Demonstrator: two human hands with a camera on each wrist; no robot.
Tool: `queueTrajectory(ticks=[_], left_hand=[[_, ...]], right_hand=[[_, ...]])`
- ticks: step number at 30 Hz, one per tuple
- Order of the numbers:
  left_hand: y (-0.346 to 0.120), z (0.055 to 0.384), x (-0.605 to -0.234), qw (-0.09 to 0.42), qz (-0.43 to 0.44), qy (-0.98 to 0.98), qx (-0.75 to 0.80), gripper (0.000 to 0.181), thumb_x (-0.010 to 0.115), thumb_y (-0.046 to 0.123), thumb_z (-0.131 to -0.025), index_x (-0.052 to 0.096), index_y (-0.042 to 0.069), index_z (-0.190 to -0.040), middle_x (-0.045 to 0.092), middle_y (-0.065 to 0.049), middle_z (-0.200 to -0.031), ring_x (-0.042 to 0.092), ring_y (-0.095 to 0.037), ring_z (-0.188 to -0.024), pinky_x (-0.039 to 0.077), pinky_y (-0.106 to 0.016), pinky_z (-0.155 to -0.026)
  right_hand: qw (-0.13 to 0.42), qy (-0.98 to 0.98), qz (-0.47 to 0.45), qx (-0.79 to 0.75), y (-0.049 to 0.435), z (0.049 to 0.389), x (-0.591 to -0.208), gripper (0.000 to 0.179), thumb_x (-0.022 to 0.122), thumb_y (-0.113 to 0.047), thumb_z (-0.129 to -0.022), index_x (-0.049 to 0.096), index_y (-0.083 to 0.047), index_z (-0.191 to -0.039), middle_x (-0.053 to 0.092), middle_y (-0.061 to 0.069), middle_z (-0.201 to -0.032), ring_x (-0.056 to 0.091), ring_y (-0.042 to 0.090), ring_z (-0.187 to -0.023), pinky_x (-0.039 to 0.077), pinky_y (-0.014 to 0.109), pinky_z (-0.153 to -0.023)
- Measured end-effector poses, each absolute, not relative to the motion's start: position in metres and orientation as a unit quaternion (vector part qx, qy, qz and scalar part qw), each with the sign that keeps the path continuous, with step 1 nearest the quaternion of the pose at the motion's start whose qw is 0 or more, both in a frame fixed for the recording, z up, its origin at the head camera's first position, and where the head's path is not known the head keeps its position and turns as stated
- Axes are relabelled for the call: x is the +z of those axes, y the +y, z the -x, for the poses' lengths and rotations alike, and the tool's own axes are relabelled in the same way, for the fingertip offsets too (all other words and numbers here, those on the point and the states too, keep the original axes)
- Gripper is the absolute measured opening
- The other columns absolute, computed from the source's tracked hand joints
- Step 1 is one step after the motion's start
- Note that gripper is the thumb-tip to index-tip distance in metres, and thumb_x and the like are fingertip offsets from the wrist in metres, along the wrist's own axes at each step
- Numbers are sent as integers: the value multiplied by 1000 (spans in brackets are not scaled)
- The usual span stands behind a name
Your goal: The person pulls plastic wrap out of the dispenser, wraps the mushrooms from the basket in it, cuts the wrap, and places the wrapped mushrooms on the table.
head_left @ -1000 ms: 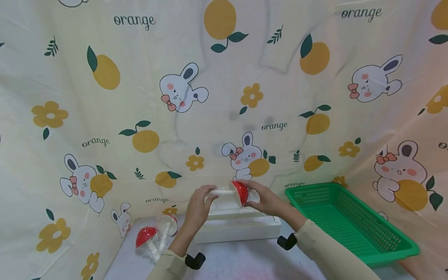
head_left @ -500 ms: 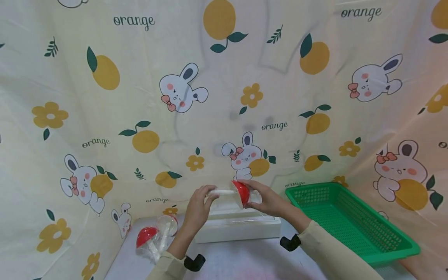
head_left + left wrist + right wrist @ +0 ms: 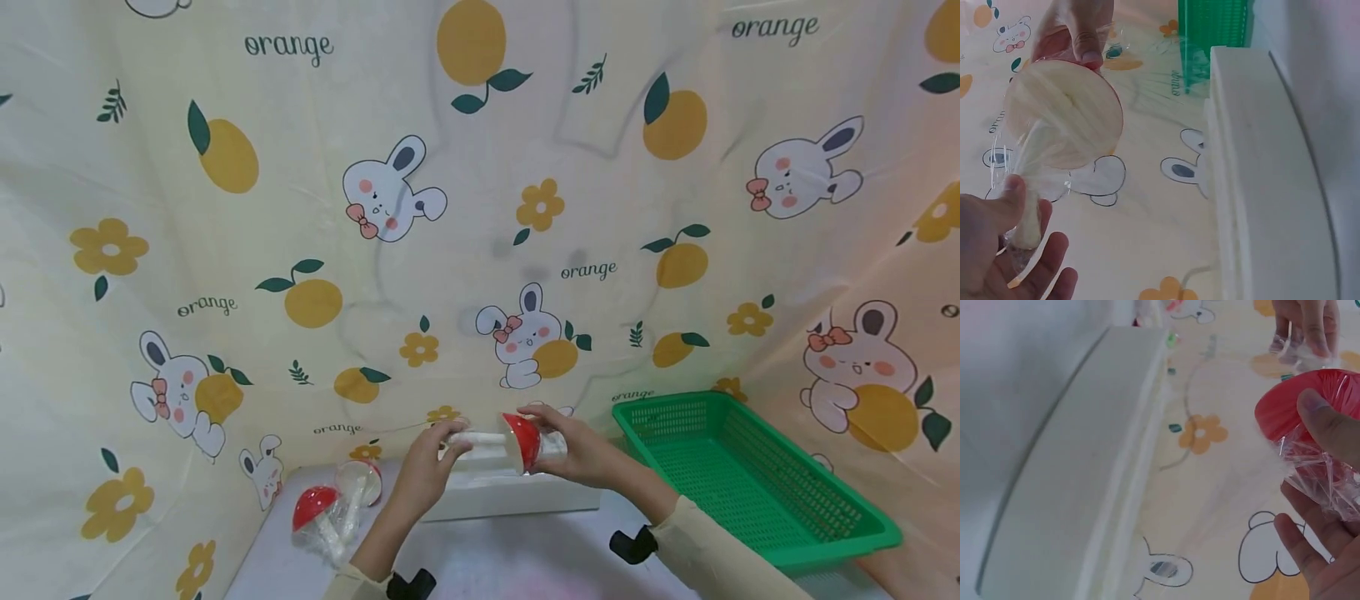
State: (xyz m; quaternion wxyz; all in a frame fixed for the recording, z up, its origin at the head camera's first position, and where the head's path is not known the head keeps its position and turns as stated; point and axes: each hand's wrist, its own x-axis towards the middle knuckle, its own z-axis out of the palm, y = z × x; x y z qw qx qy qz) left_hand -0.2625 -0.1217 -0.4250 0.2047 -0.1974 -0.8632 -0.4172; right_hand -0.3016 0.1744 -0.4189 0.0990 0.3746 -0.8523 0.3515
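Note:
A red-capped toy mushroom [image 3: 529,442] with a white stem is held sideways above a white box [image 3: 517,500] in the head view. Clear plastic film wraps it. My left hand [image 3: 426,468] pinches the end of the stem between thumb and fingers. On the cap side, my right hand [image 3: 587,450] grips the red dome through the crumpled film. The left wrist view shows the pale, flat underside of the cap [image 3: 1063,115]. From the right wrist, my thumb presses on the red cap [image 3: 1285,403], with loose film bunched below it.
Two more wrapped toy mushrooms, one with its red cap [image 3: 313,505] up and one showing its pale underside [image 3: 352,477], lie left on the white table [image 3: 517,554]. A green plastic basket [image 3: 825,546] stands at the right. A printed cloth [image 3: 480,217] hangs behind.
Both hands have lowered the mushroom toward the white box, after staying nearly still. The film now sticks out behind the cap at the right palm.

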Motion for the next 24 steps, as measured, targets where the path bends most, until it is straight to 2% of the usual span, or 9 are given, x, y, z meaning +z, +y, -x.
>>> queueTrajectory(ticks=[9, 14, 18, 20, 24], left_hand=[[-124, 247, -453, 142, 185, -882, -409, 23, 76, 30, -101, 75, 16, -119, 75, 3, -115, 64, -24, -110, 55, -49, -93], [-123, 239, -472, 125, 180, -888, -403, 27, 81, 32, -98, 77, 14, -118, 74, 3, -114, 64, -21, -109, 54, -48, -93], [-120, 235, -487, 117, 176, -893, -397, 26, 85, 28, -93, 78, 12, -113, 74, 7, -103, 59, -14, -97, 49, -38, -86], [-119, 234, -495, 119, 174, -898, -386, 24, 87, 27, -90, 79, 15, -110, 75, 10, -100, 58, -13, -95, 47, -38, -86], [-118, 237, -511, 144, 180, -904, -361, 19, 91, 25, -86, 79, 23, -101, 76, 15, -97, 59, -13, -98, 45, -40, -88]], right_hand=[[52, -870, -344, 349, 177, 278, -445, 75, 94, -40, -85, 54, -29, -147, 65, -9, -140, 64, 22, -124, 60, 48, -100], [77, -879, -339, 325, 177, 270, -467, 75, 96, -45, -80, 59, -33, -144, 59, -13, -133, 54, 19, -124, 59, 52, -101], [108, -894, -323, 291, 176, 265, -491, 75, 97, -48, -77, 62, -36, -142, 57, -15, -127, 52, 13, -119, 60, 48, -99], [127, -896, -329, 271, 176, 265, -503, 77, 99, -46, -75, 62, -34, -142, 58, -17, -125, 53, 10, -115, 60, 42, -97], [144, -883, -357, 269, 174, 266, -521, 80, 101, -27, -76, 59, -25, -144, 60, -12, -123, 58, 9, -110, 59, 35, -92]])
